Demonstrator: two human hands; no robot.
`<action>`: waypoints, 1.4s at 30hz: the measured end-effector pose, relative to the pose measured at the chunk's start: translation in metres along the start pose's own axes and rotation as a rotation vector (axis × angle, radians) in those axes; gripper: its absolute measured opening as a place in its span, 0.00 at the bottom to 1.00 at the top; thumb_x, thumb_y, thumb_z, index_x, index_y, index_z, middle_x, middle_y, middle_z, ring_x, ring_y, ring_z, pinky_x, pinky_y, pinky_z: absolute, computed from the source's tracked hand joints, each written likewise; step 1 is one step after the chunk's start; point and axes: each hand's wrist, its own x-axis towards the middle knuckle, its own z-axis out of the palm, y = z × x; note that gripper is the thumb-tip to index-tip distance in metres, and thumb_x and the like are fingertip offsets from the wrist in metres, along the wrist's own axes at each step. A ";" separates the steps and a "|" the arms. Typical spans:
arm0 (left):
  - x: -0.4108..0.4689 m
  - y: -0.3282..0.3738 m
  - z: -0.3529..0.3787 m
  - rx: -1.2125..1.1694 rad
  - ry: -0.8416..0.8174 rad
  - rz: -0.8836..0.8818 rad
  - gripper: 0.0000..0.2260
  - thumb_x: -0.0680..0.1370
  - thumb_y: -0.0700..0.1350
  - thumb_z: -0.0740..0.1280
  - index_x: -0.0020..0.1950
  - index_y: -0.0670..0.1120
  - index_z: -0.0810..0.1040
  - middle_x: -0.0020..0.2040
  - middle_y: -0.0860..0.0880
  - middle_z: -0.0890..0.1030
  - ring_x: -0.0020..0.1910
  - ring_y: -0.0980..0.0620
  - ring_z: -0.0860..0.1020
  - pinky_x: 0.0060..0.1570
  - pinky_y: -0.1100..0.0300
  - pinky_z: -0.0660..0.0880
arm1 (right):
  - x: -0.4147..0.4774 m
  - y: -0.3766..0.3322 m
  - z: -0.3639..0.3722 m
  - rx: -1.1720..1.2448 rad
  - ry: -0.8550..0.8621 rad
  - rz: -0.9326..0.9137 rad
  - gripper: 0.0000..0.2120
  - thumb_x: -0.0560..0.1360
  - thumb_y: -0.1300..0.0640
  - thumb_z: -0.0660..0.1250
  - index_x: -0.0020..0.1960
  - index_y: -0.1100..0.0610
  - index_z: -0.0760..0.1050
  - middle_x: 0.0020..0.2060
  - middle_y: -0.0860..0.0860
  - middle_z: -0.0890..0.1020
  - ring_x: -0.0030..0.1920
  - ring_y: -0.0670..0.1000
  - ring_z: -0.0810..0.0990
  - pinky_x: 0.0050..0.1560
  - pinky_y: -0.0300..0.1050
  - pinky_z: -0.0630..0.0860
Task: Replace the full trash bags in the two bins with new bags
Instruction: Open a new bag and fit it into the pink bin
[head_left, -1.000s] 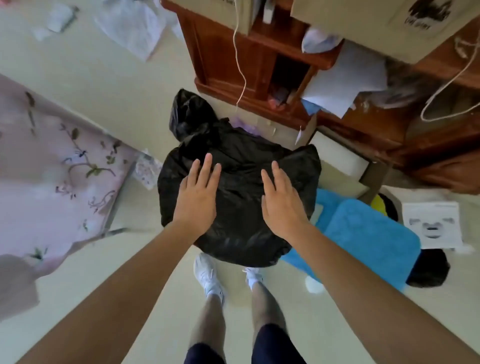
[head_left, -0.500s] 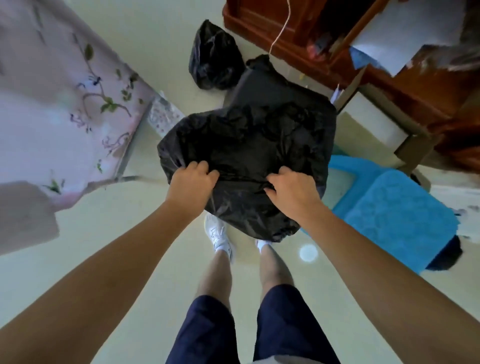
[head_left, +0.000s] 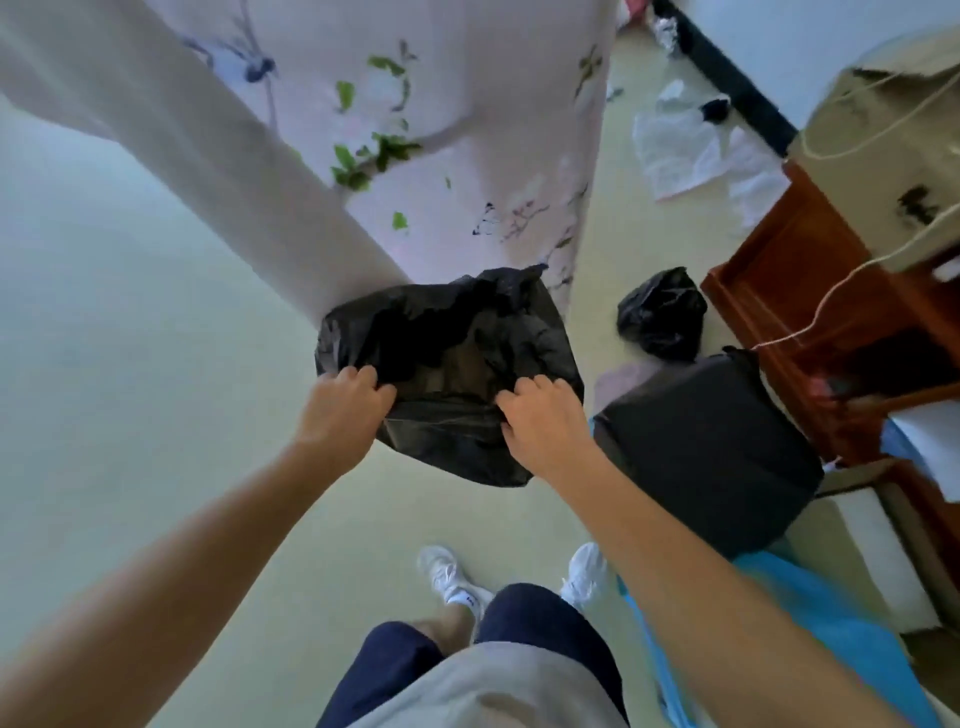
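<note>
1. We are holding the black trash bag (head_left: 457, 452) in the air above the floor (head_left: 156, 415), just in front of the floral bed cover (head_left: 441, 130).
2. Our left hand (head_left: 345, 410) is gripping its rim at 9 o'clock and our right hand (head_left: 545, 423) at 3 o'clock, both with fingers curled tight into the plastic.
3. The bin (head_left: 701, 452) is standing at 3 o'clock from this bag, and a tied bag (head_left: 660, 314) is lying at 2 o'clock.
4. We are fearing that the thin plastic may tear at our fingers if the load is heavy. We cannot tell how full it is.
5. If one hand is slipping, the open mouth may tilt and spill rubbish.
</note>
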 end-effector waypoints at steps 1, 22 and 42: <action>-0.019 -0.018 0.007 -0.017 -0.007 -0.042 0.12 0.66 0.41 0.76 0.46 0.48 0.80 0.42 0.46 0.77 0.38 0.45 0.78 0.33 0.56 0.71 | 0.000 -0.021 -0.011 -0.008 -0.020 -0.042 0.09 0.68 0.54 0.75 0.47 0.52 0.78 0.38 0.52 0.79 0.41 0.56 0.79 0.41 0.49 0.73; -0.340 -0.441 0.186 -0.744 -0.013 -0.753 0.33 0.72 0.77 0.46 0.47 0.56 0.80 0.41 0.57 0.82 0.44 0.53 0.79 0.44 0.56 0.74 | 0.220 -0.562 -0.108 -0.068 0.148 -0.701 0.09 0.72 0.59 0.68 0.52 0.51 0.78 0.47 0.51 0.78 0.48 0.56 0.81 0.36 0.46 0.72; -0.152 -0.835 0.336 -1.228 -0.354 -1.554 0.37 0.67 0.59 0.69 0.72 0.46 0.64 0.66 0.44 0.73 0.65 0.41 0.72 0.55 0.52 0.72 | 0.672 -0.798 -0.201 0.158 0.115 -0.663 0.09 0.68 0.61 0.66 0.47 0.52 0.72 0.42 0.46 0.77 0.39 0.54 0.75 0.37 0.44 0.62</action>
